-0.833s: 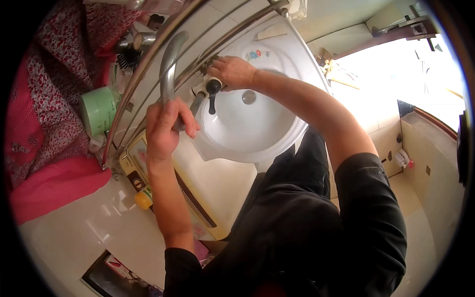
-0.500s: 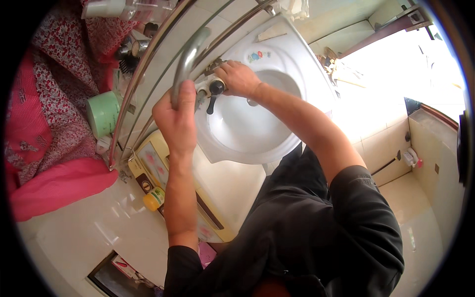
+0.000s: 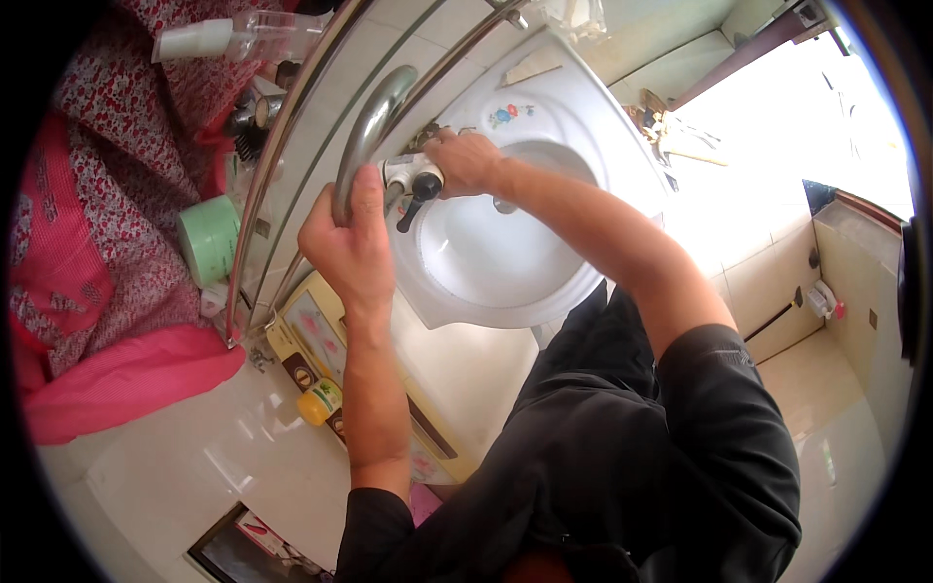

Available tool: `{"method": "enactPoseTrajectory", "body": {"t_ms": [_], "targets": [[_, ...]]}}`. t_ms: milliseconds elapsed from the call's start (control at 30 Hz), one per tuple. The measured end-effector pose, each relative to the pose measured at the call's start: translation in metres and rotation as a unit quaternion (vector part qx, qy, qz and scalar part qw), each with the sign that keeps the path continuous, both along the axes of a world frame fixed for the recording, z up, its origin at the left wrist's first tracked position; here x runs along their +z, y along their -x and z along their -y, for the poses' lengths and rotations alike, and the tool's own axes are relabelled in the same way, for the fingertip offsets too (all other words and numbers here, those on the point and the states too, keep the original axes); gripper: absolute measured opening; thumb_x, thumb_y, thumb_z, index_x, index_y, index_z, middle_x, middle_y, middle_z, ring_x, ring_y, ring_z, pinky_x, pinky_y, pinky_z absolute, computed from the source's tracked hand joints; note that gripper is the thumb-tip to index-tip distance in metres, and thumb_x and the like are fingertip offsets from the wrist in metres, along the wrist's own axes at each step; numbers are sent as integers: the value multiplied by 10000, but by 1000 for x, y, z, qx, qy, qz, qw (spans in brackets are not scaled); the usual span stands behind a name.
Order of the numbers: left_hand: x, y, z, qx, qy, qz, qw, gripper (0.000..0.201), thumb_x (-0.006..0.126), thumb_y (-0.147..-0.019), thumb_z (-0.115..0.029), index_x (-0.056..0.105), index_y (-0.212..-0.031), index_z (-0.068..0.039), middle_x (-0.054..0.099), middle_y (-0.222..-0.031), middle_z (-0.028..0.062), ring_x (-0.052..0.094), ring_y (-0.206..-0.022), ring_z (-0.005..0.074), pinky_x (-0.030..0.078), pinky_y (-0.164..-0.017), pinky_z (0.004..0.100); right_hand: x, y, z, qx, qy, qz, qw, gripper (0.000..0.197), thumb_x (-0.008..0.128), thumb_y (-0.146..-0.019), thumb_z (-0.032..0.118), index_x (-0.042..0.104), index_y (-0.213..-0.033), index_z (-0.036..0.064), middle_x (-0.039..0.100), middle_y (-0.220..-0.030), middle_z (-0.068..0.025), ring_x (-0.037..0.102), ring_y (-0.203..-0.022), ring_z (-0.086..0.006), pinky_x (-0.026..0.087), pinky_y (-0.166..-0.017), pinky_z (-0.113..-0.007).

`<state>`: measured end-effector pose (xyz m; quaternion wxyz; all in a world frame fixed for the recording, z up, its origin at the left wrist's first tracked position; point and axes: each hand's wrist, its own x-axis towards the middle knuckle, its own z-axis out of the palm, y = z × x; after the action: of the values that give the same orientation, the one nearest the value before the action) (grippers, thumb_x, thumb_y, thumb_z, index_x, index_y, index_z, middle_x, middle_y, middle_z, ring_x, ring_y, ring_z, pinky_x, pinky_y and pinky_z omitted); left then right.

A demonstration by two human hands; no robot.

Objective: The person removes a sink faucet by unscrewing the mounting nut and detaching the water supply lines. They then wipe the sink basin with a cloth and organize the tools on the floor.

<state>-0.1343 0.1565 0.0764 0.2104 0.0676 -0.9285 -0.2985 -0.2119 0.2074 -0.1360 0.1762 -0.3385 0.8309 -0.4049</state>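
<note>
A faucet with a curved metal spout [image 3: 367, 121], a white body [image 3: 398, 173] and a black lever [image 3: 422, 192] is at the left rim of a white washbasin [image 3: 496, 262]. My left hand [image 3: 352, 238] is closed round the lower part of the spout, thumb along the metal. My right hand [image 3: 468, 163] reaches across the basin, its fingers closed on the far end of the faucet's white body. Its fingertips are partly hidden. Some dark, rough matter shows behind that hand at the wall side of the basin.
Glass shelves with a metal rail [image 3: 262, 175] stand close on the left. Beyond them are a clear spray bottle [image 3: 243, 37], a green tub [image 3: 208, 240] and pink patterned cloth [image 3: 117, 146]. A cream washing machine [image 3: 466, 389] stands below, with a yellow bottle [image 3: 319, 401] beside it.
The white faucet body shows more between my hands, and the lever is slightly lower. Both hands keep their hold. The whole view has shifted a little.
</note>
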Motion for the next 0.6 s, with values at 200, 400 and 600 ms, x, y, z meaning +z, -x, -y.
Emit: {"method": "enactPoseTrajectory", "body": {"t_ms": [200, 400, 600], "targets": [[-7, -17, 20, 140, -112, -16, 984, 431, 655, -996, -289, 549, -689, -7, 428, -587, -45, 377, -556, 59, 279, -488, 273, -5, -16, 8, -45, 25, 27, 998, 416, 763, -727, 298, 660, -1055, 63, 636, -1147, -131, 691, -973, -328, 567, -840, -440], [-6, -8, -1, 198, -115, -56, 972, 557, 584, -1027, -374, 363, -591, -107, 316, -546, -33, 314, -489, 95, 283, -473, 282, -18, -15, 12, -73, 31, 12, 997, 415, 772, -722, 273, 659, -1059, 59, 673, -1089, -125, 699, -982, -317, 576, -829, -430], [-2, -10, 4, 159, -110, -32, 981, 521, 518, -1055, -417, 336, -659, -131, 278, -566, -26, 287, -483, 101, 302, -485, 287, -18, -14, 10, -74, 34, 25, 996, 474, 826, -698, 318, 660, -1060, 62, 684, -1075, -124, 703, -992, -314, 579, -818, -424]]}}
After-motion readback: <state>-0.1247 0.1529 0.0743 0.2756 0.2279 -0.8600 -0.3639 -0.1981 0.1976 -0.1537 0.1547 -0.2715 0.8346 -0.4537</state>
